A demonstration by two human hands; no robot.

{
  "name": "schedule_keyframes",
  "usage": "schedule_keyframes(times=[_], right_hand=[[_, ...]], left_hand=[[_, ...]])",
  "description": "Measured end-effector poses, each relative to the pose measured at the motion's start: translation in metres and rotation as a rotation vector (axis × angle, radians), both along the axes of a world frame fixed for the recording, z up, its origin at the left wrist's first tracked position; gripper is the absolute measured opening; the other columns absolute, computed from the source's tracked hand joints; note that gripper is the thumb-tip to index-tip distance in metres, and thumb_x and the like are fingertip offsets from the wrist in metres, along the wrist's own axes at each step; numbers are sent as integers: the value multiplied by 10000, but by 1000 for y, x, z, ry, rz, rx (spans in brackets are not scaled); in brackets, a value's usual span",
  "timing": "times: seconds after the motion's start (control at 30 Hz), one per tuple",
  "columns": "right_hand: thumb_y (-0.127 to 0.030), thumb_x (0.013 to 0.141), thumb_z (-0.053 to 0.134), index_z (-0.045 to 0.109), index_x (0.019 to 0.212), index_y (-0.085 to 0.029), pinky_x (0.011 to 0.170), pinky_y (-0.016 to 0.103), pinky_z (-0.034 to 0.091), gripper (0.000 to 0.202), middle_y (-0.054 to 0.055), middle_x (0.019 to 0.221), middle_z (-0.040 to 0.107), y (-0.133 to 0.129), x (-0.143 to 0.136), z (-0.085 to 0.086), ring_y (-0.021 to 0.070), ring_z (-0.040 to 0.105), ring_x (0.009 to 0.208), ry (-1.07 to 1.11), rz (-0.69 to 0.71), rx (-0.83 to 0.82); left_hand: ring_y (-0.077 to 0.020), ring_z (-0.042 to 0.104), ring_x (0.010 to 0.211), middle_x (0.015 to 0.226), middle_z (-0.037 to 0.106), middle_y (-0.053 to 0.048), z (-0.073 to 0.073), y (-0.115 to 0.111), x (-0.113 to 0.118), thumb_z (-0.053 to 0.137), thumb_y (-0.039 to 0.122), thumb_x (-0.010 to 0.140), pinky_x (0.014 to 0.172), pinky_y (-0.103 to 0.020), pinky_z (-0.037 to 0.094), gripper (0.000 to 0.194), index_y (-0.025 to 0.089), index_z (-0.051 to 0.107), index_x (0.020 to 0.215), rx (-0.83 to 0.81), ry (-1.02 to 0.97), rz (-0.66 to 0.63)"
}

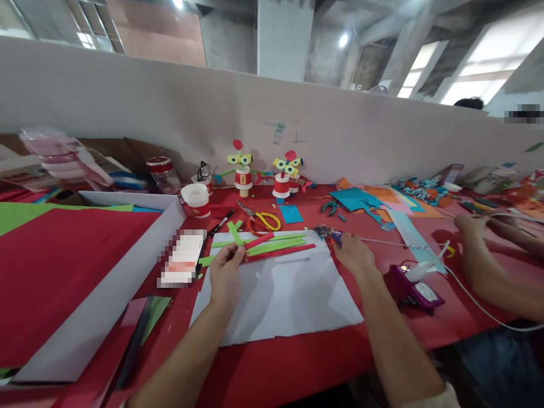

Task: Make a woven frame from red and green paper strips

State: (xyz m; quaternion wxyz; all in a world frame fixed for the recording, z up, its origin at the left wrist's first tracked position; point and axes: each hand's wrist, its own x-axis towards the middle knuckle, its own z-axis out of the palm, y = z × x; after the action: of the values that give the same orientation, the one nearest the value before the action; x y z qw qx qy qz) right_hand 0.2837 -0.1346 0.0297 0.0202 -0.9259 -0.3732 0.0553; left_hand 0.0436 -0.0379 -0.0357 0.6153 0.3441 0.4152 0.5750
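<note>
My left hand [227,266] is closed in a pinch on a green paper strip [234,233], near the left edge of a stack of white paper [280,300]. A short red strip [260,242] sticks out beside its fingertips. More green paper strips [283,245] and a long red strip [293,251] lie across the top of the sheets, right of that hand. Past the sheets' upper right corner, my right hand [355,255] is wrapped around a purple, corded hot glue gun [334,234], its dark tip pointing left. The palm hides part of the handle.
Scissors [264,222], a pen [221,221], a phone [183,259] and a paper cup [196,199] surround the sheets. Two paper-cup figures [243,177] stand by the partition. A purple power socket [419,288] with cords sits right, near another person's arm [480,266].
</note>
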Motion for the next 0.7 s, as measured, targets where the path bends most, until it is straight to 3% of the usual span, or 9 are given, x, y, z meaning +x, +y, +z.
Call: schedule_keyframes(times=[0.17, 0.43, 0.7], right_hand=[[-216, 863, 433, 471, 1145, -103, 780, 369, 463, 306, 209, 1104, 617, -1, 15, -10, 315, 613, 1033, 28, -17, -18], [-213, 858, 443, 453, 1135, -98, 767, 359, 456, 300, 219, 1074, 633, 19, 16, -10, 318, 623, 1015, 4, 0, 12], [-264, 883, 431, 424, 1173, -91, 742, 361, 460, 338, 220, 1072, 634, 24, 18, -18, 321, 630, 990, -30, -8, 25]], left_hand=[[-82, 472, 568, 608, 531, 48, 0, -1, 2, 755, 309, 536, 588, -233, 374, 266, 156, 614, 702, 17, -17, 7], [-100, 500, 635, 662, 558, 32, -1, -1, 1, 733, 312, 567, 640, -236, 401, 242, 165, 610, 715, 34, 1, 100], [-128, 506, 553, 646, 580, 9, -9, -2, 0, 621, 335, 642, 589, -276, 420, 183, 173, 608, 727, 35, 366, -39]])
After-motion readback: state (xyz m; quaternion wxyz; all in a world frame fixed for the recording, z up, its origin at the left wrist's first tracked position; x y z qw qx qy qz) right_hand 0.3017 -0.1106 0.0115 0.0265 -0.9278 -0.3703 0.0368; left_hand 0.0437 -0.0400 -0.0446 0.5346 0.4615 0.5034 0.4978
